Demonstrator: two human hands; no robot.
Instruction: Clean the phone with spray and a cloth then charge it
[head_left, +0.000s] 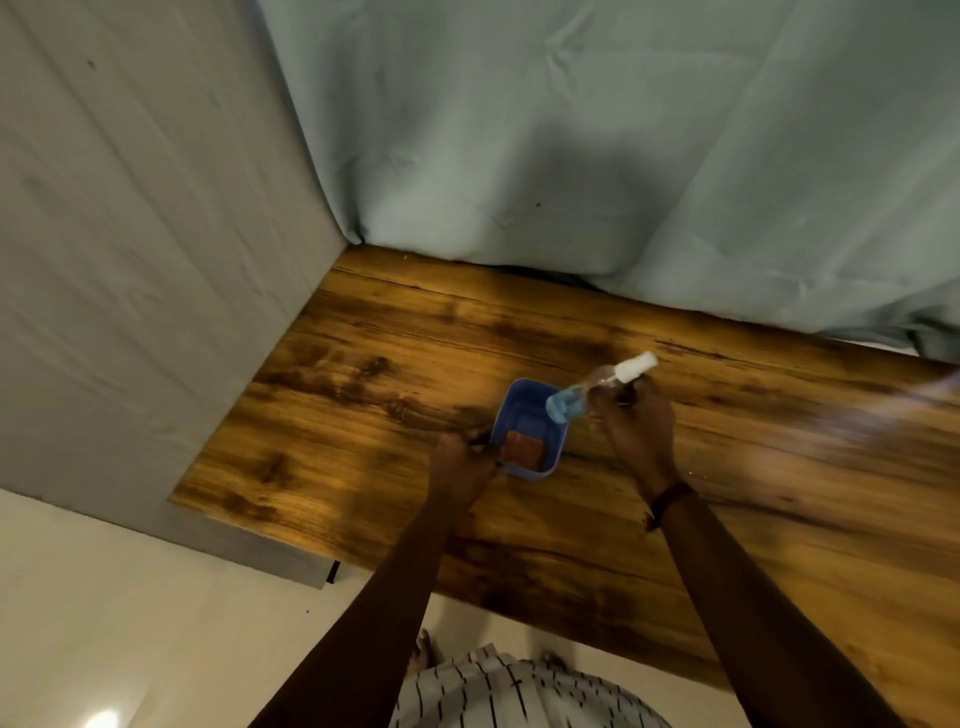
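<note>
Above the wooden desk (519, 332), a clear spray bottle (597, 389) with blue liquid in its lower part and a white cap is held in the right hand (636, 426). The bottle is tilted, its base hanging over the far right corner of a small blue box (524, 457) and its cap pointing up and to the right. The right fingers are wrapped around the bottle's upper part near the neck; the right forearm is stretched forward from the lower right, a dark band (667, 501) being worn at the wrist.

The left hand (462, 467) is placed just beside the left wall of the blue box, the forearm reaching in from the bottom centre. Its fingers are curled in, and something thin and dark seems to be pinched there — what it is cannot be told. A folded reddish-brown cloth (522, 448) is seen lying inside the box, against its near wall.

The scene is blurred, and a phone cannot be made out. A pale green sheet (623, 156) hangs behind the desk.
</note>
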